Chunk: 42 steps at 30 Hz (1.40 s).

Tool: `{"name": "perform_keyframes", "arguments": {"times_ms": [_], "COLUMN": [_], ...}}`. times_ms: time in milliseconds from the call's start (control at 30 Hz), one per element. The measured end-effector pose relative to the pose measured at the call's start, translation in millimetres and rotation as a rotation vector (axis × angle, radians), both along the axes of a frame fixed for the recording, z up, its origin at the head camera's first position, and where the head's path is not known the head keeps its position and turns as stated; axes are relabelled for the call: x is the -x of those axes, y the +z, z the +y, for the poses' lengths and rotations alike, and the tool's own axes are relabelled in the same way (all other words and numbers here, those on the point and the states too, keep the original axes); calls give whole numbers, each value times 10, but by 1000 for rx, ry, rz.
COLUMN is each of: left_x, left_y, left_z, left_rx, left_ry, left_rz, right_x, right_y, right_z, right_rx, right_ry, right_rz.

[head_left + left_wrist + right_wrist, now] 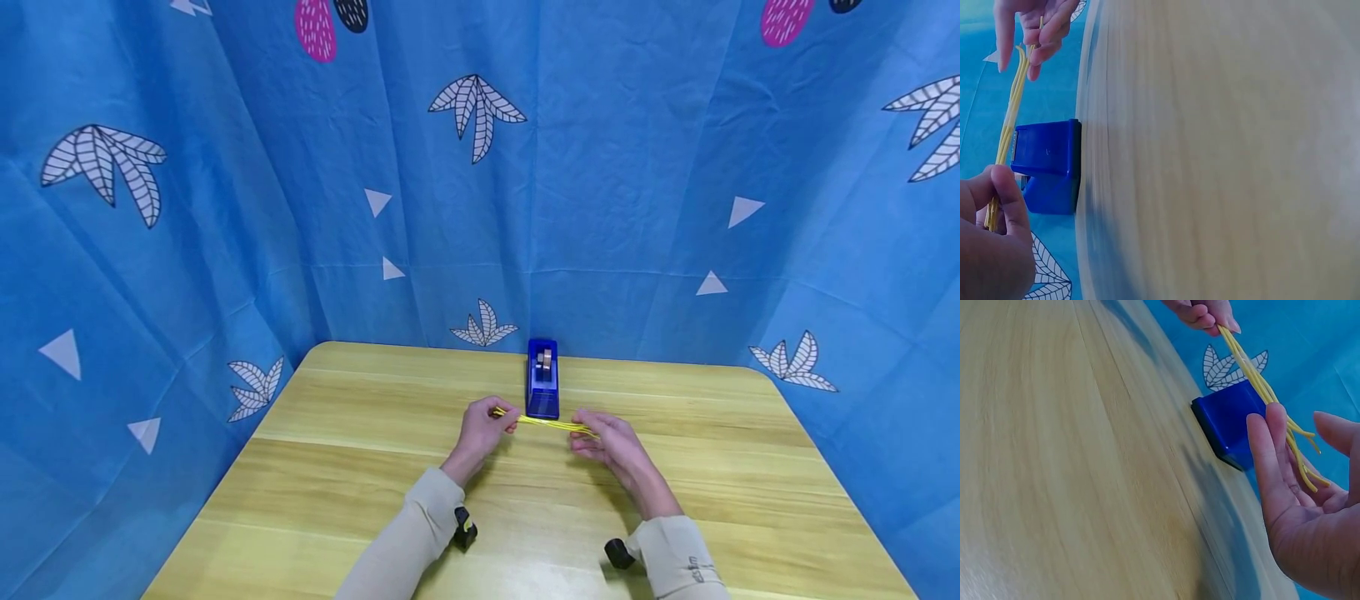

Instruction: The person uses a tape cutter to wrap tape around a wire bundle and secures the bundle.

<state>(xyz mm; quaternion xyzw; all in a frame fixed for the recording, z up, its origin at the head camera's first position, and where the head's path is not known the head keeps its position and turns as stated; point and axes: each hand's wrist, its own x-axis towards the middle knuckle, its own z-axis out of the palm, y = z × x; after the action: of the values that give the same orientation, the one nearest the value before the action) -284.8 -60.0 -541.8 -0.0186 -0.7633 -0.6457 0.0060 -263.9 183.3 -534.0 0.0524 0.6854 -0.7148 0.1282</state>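
Observation:
A thin bundle of yellow wire-like strands runs between the two hands just above the table. Pinched between thumb and fingers of my left hand is its left end. My right hand is at the other end, where the loose strand tips splay against its fingers; the thumb stands apart from them. A pale, shiny band that looks like clear tape wraps part of the bundle. Directly behind the strands, a blue tape dispenser stands on the table.
The wooden table has its back edge against a blue patterned curtain, which also hangs at both sides. Black wrist cameras sit by the sleeves. The dispenser stands close to the back edge.

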Motion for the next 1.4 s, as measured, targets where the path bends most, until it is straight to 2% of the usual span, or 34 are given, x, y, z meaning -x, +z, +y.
{"name": "perform_keyframes", "arguments": {"times_ms": [267,500,800,1033,1400], "left_x": [4,-3,-12,-3,-6], "left_y": [-7,-11,-15,-30,9], "left_z": [9,21,36,32,33], "left_rx": [-1,0,-34,-49,-50], "left_ry": [7,13,-36,-51,-26], "left_rz": [7,-5,-51,-46,-12], "right_x": [3,16,4,12,32], "right_y": [-1,-34,-30,-30,-50], "right_z": [-23,-6,-6,0,8], "right_rx": [-10,12,-26,-37,-18], "right_ry": [10,-34,-72,-82,-52], "right_rz": [-16,6,63,96,52]}}
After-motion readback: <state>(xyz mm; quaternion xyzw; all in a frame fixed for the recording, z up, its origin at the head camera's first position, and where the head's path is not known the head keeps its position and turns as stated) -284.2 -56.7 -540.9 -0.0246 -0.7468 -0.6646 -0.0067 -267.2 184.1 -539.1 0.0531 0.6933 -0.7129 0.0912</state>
